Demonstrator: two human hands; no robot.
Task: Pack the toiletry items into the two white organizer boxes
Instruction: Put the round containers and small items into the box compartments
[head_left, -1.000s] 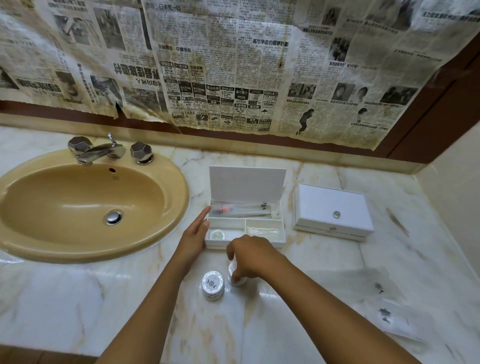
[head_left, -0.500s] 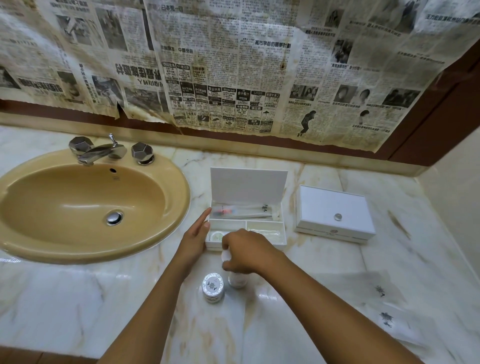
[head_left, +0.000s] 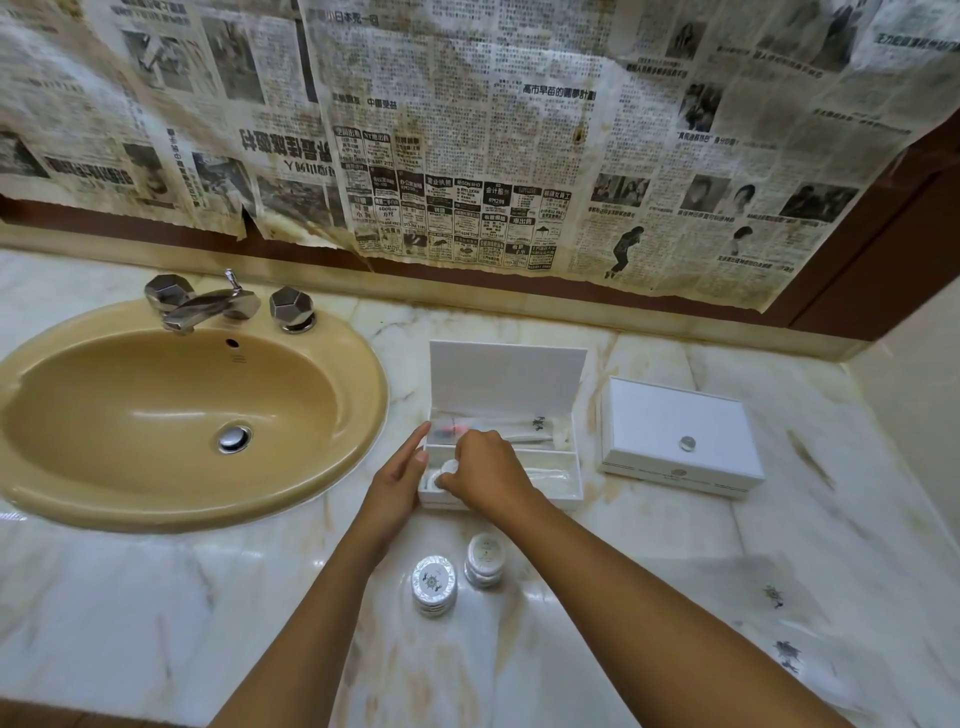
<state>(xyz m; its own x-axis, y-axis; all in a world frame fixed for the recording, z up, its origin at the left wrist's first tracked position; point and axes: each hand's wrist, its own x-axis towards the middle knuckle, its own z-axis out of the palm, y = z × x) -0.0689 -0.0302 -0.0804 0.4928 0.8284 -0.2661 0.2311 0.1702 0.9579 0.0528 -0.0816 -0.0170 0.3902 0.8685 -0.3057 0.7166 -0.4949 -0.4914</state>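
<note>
Right hand (head_left: 483, 465) over the front left compartment of the open organizer box (head_left: 553, 480), fingers curled, pinching a small round white toiletry item (head_left: 448, 469) between thumb and fingertips. Item held low at that compartment; whether already resting on the bottom, cannot tell. Left hand (head_left: 397, 480) laid flat against the left outer wall of the open organizer box, fingers straight and held together, index finger stretched along the wall toward the back corner, thumb at the front corner.

Lid of the open organizer box raised upright at the back. In the long rear compartment, a wrapped toothbrush (head_left: 498, 434) lying lengthwise, partly hidden behind the right hand. In the front right compartment, a pale wrapped item (head_left: 550, 475), too blurred to tell more.

Just to the right, apart from it, the closed organizer box (head_left: 675, 434), lid down, small round knob on top.

On the marble tabletop (head_left: 130, 597), nearer than the open organizer box and between the two forearms, two short stacks of round white packets: left stack (head_left: 434, 584) with a dark emblem on top, right stack (head_left: 484, 558) just beside it, not touching.

Further right, flat clear wrappers (head_left: 779, 623) with small dark emblems. At far left, a tan sink (head_left: 358, 364) with a chrome faucet (head_left: 208, 306). Newspaper (head_left: 467, 130) covering the wall behind.
</note>
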